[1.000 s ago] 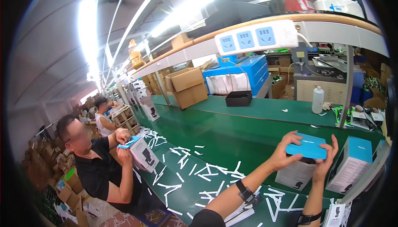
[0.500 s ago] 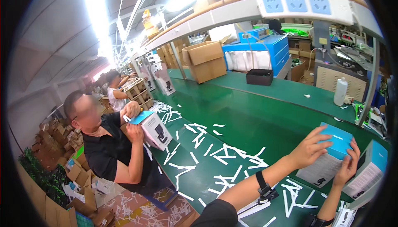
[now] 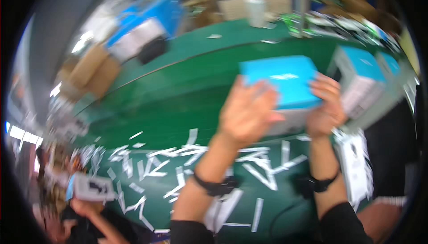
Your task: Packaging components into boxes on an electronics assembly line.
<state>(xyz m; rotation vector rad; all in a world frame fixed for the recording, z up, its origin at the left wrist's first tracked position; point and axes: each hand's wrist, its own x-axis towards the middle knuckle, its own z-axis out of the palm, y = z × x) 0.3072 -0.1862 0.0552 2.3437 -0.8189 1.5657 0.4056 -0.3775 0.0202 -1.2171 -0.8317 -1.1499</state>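
Note:
A white carton with a bright blue top [image 3: 285, 81] is between my two hands above the green table. My left hand [image 3: 249, 110], smeared by motion, lies against the carton's left side and front corner. On the opposite side my right hand [image 3: 326, 101] grips it with the fingers curled over the upper edge. The carton's lower part is partly covered by my hands. Just right of it stands a like blue-topped carton [image 3: 359, 77], and a further one [image 3: 388, 63] shows behind that.
Many white paper strips [image 3: 263, 172] lie scattered over the green table [image 3: 178, 92]. A stack of white printed pieces [image 3: 354, 164] is by my right forearm. At the lower left a co-worker's hand holds another carton [image 3: 93, 187]. A brown box [image 3: 91, 72] and white bottle [image 3: 255, 12] stand farther back.
My view has swung to the right, so the co-worker now shows at the lower left. Both hands still hold the blue-topped carton, now nearer the middle of the view.

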